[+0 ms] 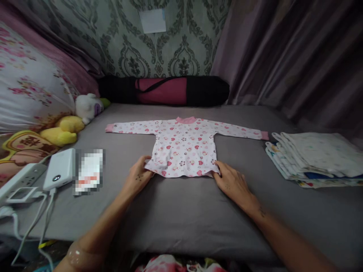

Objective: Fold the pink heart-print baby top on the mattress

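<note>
A small long-sleeved shirt [184, 149], white with pink hearts and flowers, lies flat on the grey sheet [181, 211]. Its sleeves stretch out to both sides, and the pink collar [186, 120] points away from me. My left hand [140, 173] pinches the bottom hem at its left corner. At the opposite corner my right hand [229, 176] grips the hem, thumb and fingers closed on the cloth. The hem between the hands looks slightly lifted and wavy.
To the right sits a stack of folded clothes [320, 155]. On the left are a white power bank [60, 169], a power strip [24, 183] with cables, a blurred-out packet [89, 172] and plush toys [61, 132]. A long black-and-red bag [163, 90] lies along the wall.
</note>
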A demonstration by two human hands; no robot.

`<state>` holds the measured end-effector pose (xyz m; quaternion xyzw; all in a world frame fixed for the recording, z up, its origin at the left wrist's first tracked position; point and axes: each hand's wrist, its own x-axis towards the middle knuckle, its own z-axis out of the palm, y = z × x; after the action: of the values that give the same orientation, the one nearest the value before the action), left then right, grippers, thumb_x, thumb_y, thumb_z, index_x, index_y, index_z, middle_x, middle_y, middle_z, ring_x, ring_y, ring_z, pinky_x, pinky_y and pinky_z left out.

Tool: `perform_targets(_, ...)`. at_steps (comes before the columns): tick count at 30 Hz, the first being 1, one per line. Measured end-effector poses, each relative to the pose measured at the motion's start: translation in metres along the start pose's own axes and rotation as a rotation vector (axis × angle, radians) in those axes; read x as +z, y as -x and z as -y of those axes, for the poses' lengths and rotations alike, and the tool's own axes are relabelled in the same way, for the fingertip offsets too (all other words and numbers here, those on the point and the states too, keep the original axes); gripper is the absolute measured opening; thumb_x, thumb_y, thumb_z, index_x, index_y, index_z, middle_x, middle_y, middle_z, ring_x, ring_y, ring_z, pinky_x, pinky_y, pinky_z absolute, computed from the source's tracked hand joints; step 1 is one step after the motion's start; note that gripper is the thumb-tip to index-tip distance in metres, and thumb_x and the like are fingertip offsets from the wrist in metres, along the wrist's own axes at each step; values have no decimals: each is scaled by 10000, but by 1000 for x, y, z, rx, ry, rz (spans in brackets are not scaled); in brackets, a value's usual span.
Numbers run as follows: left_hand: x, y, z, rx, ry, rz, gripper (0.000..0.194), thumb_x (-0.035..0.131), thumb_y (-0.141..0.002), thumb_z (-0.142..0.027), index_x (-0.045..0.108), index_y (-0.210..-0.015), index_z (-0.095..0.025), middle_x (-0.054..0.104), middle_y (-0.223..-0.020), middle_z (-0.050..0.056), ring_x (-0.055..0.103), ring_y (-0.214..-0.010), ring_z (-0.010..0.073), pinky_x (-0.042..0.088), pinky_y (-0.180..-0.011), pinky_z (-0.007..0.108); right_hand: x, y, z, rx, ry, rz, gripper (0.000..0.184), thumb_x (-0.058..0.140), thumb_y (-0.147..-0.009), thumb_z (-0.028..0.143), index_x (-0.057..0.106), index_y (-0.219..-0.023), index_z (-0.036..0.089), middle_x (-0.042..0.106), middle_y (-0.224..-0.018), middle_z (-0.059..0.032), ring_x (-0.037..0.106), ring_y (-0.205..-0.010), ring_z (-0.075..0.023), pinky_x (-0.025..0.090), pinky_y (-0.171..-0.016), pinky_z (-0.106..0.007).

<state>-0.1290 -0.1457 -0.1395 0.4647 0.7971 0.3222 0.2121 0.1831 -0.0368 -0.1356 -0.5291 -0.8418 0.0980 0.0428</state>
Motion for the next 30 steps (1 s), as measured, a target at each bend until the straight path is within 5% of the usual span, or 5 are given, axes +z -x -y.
perform_targets(6, -24, 0, 14, 178, -354, -108, 513, 469, -807, -249, 492, -1319, -228, 683, -961, 49, 640, -808, 207, 459, -720, 285, -15, -1, -15, -62, 55, -18, 403, 437, -929, 153, 532, -1313, 232, 648, -1262, -82, 638, -1051, -249, 454, -782, -328)
perform_targets(12, -35, 4, 25, 327, -583, 43, 556, 427, -812, -145, 478, -1358, -237, 608, -1206, 98, 613, -1034, 244, 505, -805, 324, -24, -2, -10, -133, 274, 16, 407, 430, -935, 117, 506, -1323, 211, 621, -1174, -94, 647, -901, -216, 423, -683, -298)
perform_targets(19, -40, -9, 29, 619, -604, 268, 488, 384, -823, -59, 607, -1224, -224, 610, -1303, 88, 566, -1172, 237, 494, -951, 354, -29, -9, -9, -392, 343, 114, 314, 342, -941, 37, 564, -1100, 192, 593, -1149, -79, 620, -946, -197, 407, -704, -290)
perform_targets(30, -64, 3, 24, 600, -470, 384, 291, 418, -947, -278, 660, -1084, -195, 645, -1196, 104, 635, -1053, 225, 499, -903, 325, -37, 2, -28, -456, 271, 219, 284, 366, -922, 27, 566, -1013, 206, 620, -1058, -56, 615, -829, -162, 389, -695, -277)
